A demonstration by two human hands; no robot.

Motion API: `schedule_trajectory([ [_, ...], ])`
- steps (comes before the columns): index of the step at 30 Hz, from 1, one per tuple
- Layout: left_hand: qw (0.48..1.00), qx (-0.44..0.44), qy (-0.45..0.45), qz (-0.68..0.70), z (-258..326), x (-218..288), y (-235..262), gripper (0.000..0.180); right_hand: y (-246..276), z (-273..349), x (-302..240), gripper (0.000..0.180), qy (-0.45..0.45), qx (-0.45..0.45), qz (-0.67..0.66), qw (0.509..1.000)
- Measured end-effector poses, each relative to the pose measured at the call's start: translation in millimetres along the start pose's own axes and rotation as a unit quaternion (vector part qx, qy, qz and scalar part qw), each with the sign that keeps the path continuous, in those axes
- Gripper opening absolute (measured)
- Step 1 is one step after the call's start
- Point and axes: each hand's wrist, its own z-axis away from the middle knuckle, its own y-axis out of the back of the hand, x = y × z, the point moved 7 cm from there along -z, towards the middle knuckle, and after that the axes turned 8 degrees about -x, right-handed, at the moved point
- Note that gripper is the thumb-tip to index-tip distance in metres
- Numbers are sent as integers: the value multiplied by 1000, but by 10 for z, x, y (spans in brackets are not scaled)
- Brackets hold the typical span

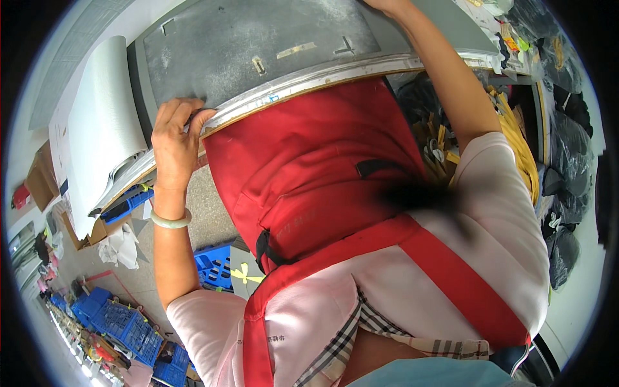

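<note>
A large dark grey board (213,51), scuffed with whitish marks and bits of tape, lies on the worktable. White layers (309,80) show along its near edge. My left hand (174,132) is at the board's near left corner, with the fingers curled over the edge and the thumb pressed close to them. A pale bangle (171,220) circles that wrist. My right arm reaches across to the far side, where my right hand (385,5) is mostly cut off by the upper rim; its fingers are hidden.
A thick roll of pale sheet material (103,122) stands left of the board. Below the table are a red apron (316,155) that I wear and blue crates (126,326) on the floor. Yellow and dark scraps (438,138) fill the space under the right end. Black bags (570,187) line the right wall.
</note>
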Motion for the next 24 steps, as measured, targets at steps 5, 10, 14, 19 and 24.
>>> schedule_trajectory([
  [5, 998, -33, 49, -8, -12, 2, 48, 21, -127, -97, 56, 33, 11, -17, -31, 999],
  [10, 999, 20, -45, 19, -563, 408, -169, 18, -63, -52, 196, 31, 28, 26, 11, 999],
  [14, 997, 48, -66, -1, -1043, 611, -448, 17, 13, 41, 131, 30, -32, 11, 12, 999],
  [19, 994, 94, -49, -17, -1123, 454, -768, 12, 25, 77, 60, 23, 21, 38, -28, 999],
  [24, 995, 66, -27, -76, -1095, 453, -743, 20, -93, 540, -2, 23, 24, -69, -154, 985],
])
